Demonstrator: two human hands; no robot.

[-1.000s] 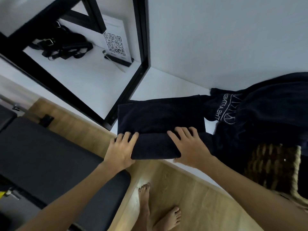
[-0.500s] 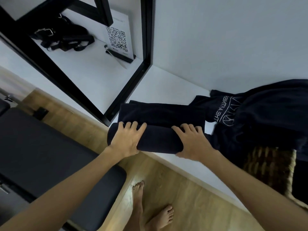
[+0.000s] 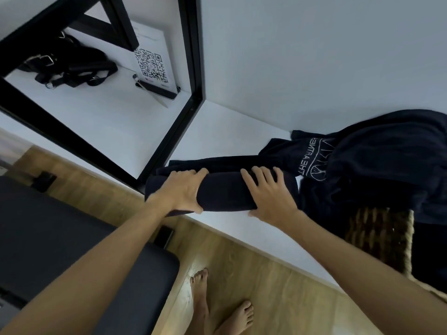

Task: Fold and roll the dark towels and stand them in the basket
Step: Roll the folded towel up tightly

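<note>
Item: dark towel (image 3: pixel 222 194), mostly rolled into a thick cylinder, lying along the front edge of a white shelf (image 3: pixel 217 131); a short flat strip of it remains unrolled on the far side, toward the wall. Left hand (image 3: pixel 180 191): laid over the left end of the roll, fingers curved over its top, thumb against its near face, gripping it. Right hand (image 3: pixel 271 192): laid over the right part of the roll, fingers spread and bent over the top, thumb low at the near side, gripping likewise. Further dark towels (image 3: pixel 377 165): a loose heap just right of the roll, touching it, one bearing white lettering and a round emblem. Woven basket (image 3: pixel 382 238): at the right edge, partly covered by the heap; its contents cannot be made out. Black metal frame (image 3: pixel 191 68): upright, left of the roll. QR-code sign (image 3: pixel 152 66) and black straps (image 3: pixel 70 66): behind the frame. Below: wooden floor (image 3: pixel 278 286), dark padded bench (image 3: pixel 60 238), bare feet (image 3: pixel 217 308).
</note>
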